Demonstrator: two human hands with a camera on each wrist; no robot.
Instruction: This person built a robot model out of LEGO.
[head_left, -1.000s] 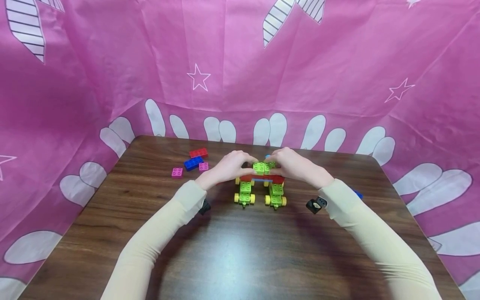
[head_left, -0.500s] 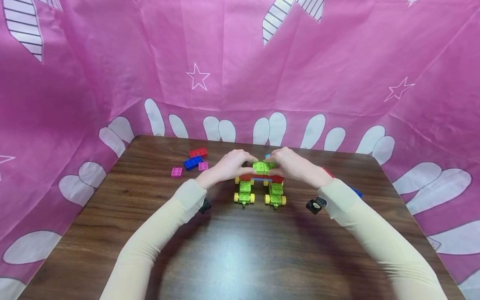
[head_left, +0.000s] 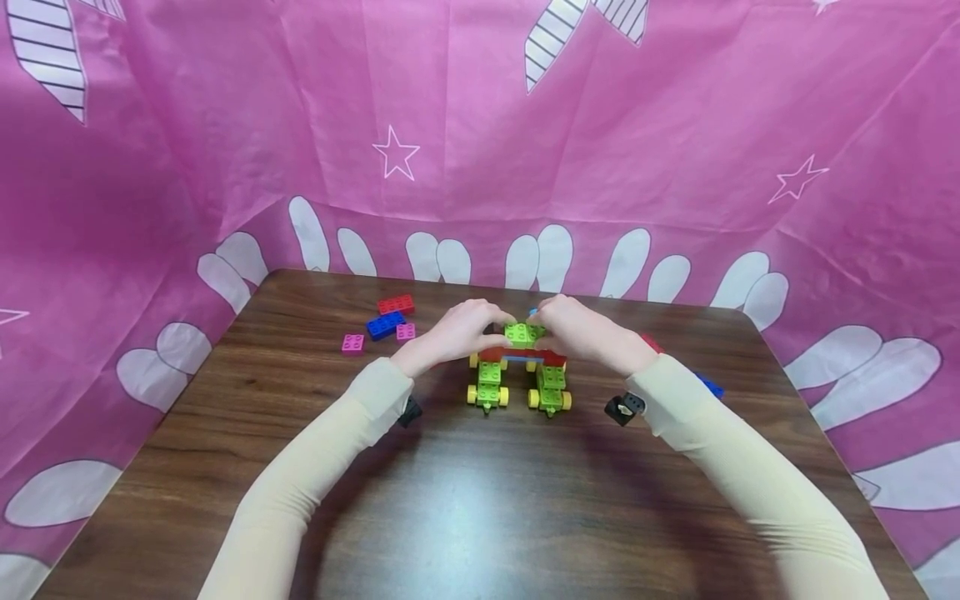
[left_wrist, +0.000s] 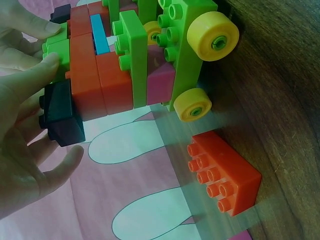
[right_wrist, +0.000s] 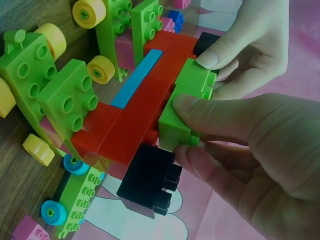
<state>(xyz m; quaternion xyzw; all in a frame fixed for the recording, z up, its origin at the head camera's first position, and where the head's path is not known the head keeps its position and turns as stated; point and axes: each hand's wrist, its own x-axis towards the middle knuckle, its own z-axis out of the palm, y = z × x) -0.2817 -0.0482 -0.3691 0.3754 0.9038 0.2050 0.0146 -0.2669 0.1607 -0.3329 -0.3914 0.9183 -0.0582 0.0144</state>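
A toy brick build rests on two green wheeled bases [head_left: 489,395] with yellow wheels [left_wrist: 212,37]. Red bricks [right_wrist: 142,102] span its upper part, with a blue brick [right_wrist: 137,77] beneath them. Slanted black bricks [right_wrist: 147,175] sit at either end. Two green bricks [head_left: 517,335] stand side by side on the red layer. My left hand [head_left: 467,329] pinches the left green brick [right_wrist: 192,75], its thumb on the near face. The right green brick [right_wrist: 172,112] is between the thumb and fingers of my right hand [head_left: 581,329]. Fingers partly hide both.
Left of the build lie a red brick [head_left: 396,305], a blue brick [head_left: 386,326] and a pink brick [head_left: 353,343] on the wooden table [head_left: 450,500]. A green base with light blue wheels [right_wrist: 75,200] lies near the build. Another blue brick [head_left: 709,386] lies beyond the right sleeve.
My right hand and wrist have shifted slightly left and inward, covering more of the right green brick. My left hand and the build stay nearly still.
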